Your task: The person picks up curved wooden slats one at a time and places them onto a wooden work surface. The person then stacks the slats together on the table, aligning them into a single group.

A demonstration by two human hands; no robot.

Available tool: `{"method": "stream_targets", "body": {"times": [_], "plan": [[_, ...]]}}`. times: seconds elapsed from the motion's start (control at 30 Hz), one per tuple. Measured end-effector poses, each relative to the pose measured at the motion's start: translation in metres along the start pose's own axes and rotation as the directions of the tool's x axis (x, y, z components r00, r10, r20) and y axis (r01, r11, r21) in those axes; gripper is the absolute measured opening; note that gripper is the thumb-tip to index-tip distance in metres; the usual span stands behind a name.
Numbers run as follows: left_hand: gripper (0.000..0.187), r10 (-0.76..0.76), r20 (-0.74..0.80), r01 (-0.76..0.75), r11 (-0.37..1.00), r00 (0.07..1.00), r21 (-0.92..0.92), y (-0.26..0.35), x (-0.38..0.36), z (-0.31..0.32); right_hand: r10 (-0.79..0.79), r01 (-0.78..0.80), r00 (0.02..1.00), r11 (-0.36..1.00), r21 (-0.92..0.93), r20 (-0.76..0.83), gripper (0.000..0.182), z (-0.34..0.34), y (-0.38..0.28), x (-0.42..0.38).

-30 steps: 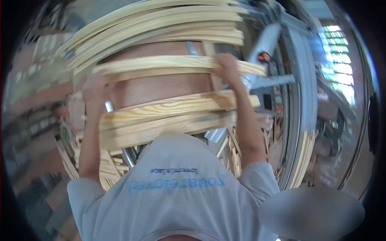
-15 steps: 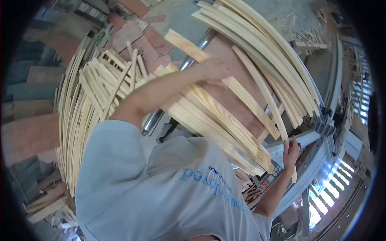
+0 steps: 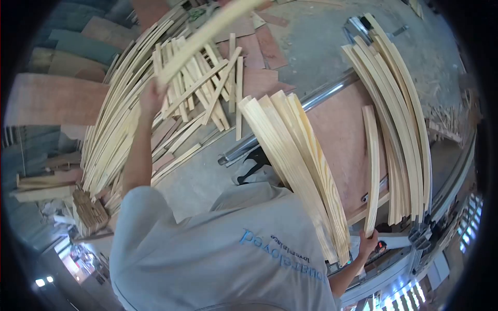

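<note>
My left hand [image 3: 151, 98] is closed around the near end of a pale wooden slat [image 3: 207, 41], raised over the heap on the left. The slat slants up and away to the frame's top edge, where its far end is cut off. My right hand [image 3: 368, 241] grips the near end of another wooden slat [image 3: 371, 171], which lies lengthwise on the machine bed. Between my hands, near my body, sits a stack of wider wooden slats [image 3: 290, 166]. Beyond the right-hand slat is a bundle of long, curved-looking slats [image 3: 399, 114].
A large pile of slats [image 3: 119, 124] lies on the left, with short crossed strips [image 3: 199, 78] on it. A reddish board [image 3: 337, 135] and a metal roller [image 3: 327, 90] are in the middle. A metal frame [image 3: 420, 238] stands at right. Plywood sheets [image 3: 57, 98] cover the floor at left.
My left hand has swung from the middle to the far left, carrying a slat off the reddish board. My right hand still holds its slat. The view has turned left.
</note>
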State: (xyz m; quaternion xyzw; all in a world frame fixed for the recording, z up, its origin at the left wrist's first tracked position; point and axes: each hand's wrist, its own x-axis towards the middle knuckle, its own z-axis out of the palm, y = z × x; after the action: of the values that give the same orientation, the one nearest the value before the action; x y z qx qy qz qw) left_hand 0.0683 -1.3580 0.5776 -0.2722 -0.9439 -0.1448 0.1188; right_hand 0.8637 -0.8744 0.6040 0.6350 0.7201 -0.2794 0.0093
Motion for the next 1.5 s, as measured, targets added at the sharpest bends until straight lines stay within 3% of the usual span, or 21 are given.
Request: {"method": "stream_targets", "body": {"times": [0.03, 0.13, 0.2, 0.27, 0.3, 0.33, 0.4, 0.43, 0.47, 0.5, 0.53, 0.6, 0.7, 0.77, 0.8, 0.87, 1.0, 1.07, 1.13, 1.2, 1.5], "plan": [[0.049, -0.142, 0.045, 0.134, 0.979, 0.989, 0.154, -0.021, -0.004, 0.000, -0.054, 0.055, 0.998, 0.998, 0.031, -0.043, 0.041, 0.009, 0.011, 0.001], [0.051, 0.119, -0.052, -0.056, 0.757, 0.991, 0.652, -0.166, 0.010, 0.061, 0.012, -0.017, 0.999, 0.990, -0.141, -0.043, 0.046, 0.013, -0.009, -0.006], [0.059, -0.264, -0.226, 0.346, 0.760, 0.938, 0.550, -0.028, 0.052, 0.029, 0.014, -0.017, 0.994, 0.999, -0.030, -0.105, 0.046, 0.016, -0.038, -0.019], [0.059, -0.165, 0.062, 0.140, 0.947, 0.984, 0.290, 0.024, 0.105, 0.040, 0.059, -0.060, 0.988, 0.998, -0.003, -0.142, 0.046, 0.019, -0.045, -0.026], [0.059, 0.106, -0.047, -0.095, 0.977, 0.993, 0.192, 0.023, 0.127, 0.085, 0.069, -0.069, 0.986, 0.998, 0.006, -0.152, 0.046, 0.019, -0.041, -0.030], [0.056, 0.099, 0.000, -0.099, 0.994, 0.995, -0.043, 0.089, 0.144, 0.092, 0.085, -0.085, 0.987, 0.996, 0.002, -0.135, 0.046, 0.020, -0.037, -0.033], [0.042, 0.367, -0.018, -0.323, 0.792, 0.930, -0.519, 0.231, 0.168, 0.114, 0.102, -0.101, 0.987, 0.995, 0.012, -0.127, 0.047, 0.022, -0.030, -0.043], [0.036, 0.547, 0.118, -0.497, 0.817, 0.829, -0.293, 0.303, 0.174, 0.115, 0.065, -0.071, 0.981, 0.997, -0.026, -0.180, 0.047, 0.021, -0.031, -0.052], [0.037, 0.569, -0.124, -0.514, 0.600, 0.813, -0.613, 0.376, 0.165, 0.120, 0.026, -0.043, 0.973, 0.997, -0.068, -0.231, 0.048, 0.019, -0.031, -0.061], [0.035, 0.698, -0.271, -0.722, 0.501, 0.663, -0.478, 0.429, 0.157, 0.138, 0.032, -0.043, 0.970, 0.998, -0.042, -0.241, 0.048, 0.015, -0.032, -0.069], [0.034, 0.651, -0.265, -0.650, 0.466, 0.712, -0.600, 0.498, 0.143, 0.103, 0.036, -0.046, 0.968, 0.998, -0.032, -0.250, 0.048, 0.012, -0.032, -0.077], [0.032, 0.775, -0.327, -0.753, 0.272, 0.541, -0.600, 0.594, 0.145, 0.100, 0.029, -0.052, 0.965, 0.995, -0.083, -0.259, 0.047, 0.007, -0.025, -0.088], [0.034, 0.854, -0.359, -0.876, 0.205, 0.378, -0.436, 0.684, 0.149, 0.126, 0.008, -0.023, 0.952, 0.999, -0.045, -0.305, 0.044, 0.011, -0.015, -0.101], [0.040, 0.980, 0.078, -0.927, 0.198, 0.182, -0.318, 0.716, 0.150, 0.138, -0.012, -0.009, 0.955, 0.998, -0.069, -0.297, 0.043, 0.011, -0.012, -0.109], [0.040, 0.982, 0.076, -0.932, 0.189, 0.174, -0.309, 0.723, 0.152, 0.142, -0.025, -0.002, 0.955, 0.996, -0.091, -0.296, 0.043, 0.011, -0.012, -0.111], [0.031, 1.000, -0.003, -0.980, -0.013, -0.012, -0.198, 0.727, 0.155, 0.150, -0.008, -0.004, 0.948, 0.999, -0.035, -0.318, 0.042, 0.011, -0.010, -0.111], [0.025, 0.976, -0.216, -0.970, -0.038, 0.015, -0.239, 0.698, 0.145, 0.135, -0.008, 0.021, 0.935, 0.999, 0.034, -0.356, 0.045, 0.017, -0.003, -0.111], [0.040, 0.852, -0.524, -0.923, -0.197, 0.007, -0.332, 0.674, 0.133, 0.137, 0.022, -0.034, 0.936, 0.999, -0.028, -0.350, 0.047, 0.023, 0.009, -0.112], [0.043, 0.923, -0.373, -0.947, -0.036, 0.091, -0.320, 0.652, 0.108, 0.094, -0.058, 0.053, 0.918, 0.998, -0.025, -0.393, 0.045, 0.012, -0.006, -0.111], [0.041, 0.873, -0.481, -0.961, -0.064, 0.075, -0.267, 0.631, 0.097, 0.090, -0.059, 0.036, 0.918, 0.997, -0.064, -0.392, 0.044, 0.009, -0.013, -0.111], [0.055, 0.907, -0.392, -0.947, 0.024, 0.156, -0.321, 0.575, 0.064, 0.085, -0.055, 0.019, 0.933, 0.994, -0.104, -0.355, 0.044, 0.005, -0.023, -0.126]]}}
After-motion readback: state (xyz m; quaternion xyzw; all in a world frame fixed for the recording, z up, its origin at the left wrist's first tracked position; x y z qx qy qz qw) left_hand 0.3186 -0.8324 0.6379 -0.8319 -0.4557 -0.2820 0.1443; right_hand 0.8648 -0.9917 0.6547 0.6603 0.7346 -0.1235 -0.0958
